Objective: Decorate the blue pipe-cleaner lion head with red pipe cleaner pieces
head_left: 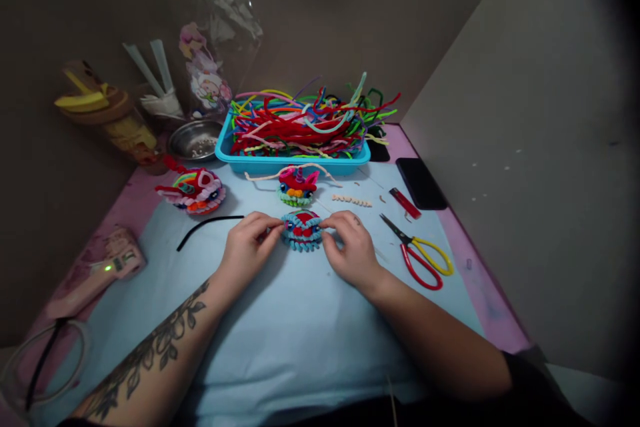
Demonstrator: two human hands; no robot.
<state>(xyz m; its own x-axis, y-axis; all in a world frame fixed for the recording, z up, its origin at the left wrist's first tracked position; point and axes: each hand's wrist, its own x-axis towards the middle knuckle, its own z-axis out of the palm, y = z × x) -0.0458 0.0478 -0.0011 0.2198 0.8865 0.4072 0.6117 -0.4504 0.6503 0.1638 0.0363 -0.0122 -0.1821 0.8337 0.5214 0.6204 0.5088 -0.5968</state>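
A small red and light-blue figure with curly blue edging lies on the blue cloth between both hands. My left hand pinches its left edge with thumb and forefinger. At its right edge, the fingertips of my right hand are closed on it too. Just behind it sits a similar figure with red, orange and green parts, and a cream pipe cleaner arches over it. Farther left rests a larger red and pink figure. A curled cream piece lies to the right.
A blue tray full of colored pipe cleaners stands at the back beside a metal bowl. Scissors, a red lighter and a phone lie right; a pink tool and black stem lie left.
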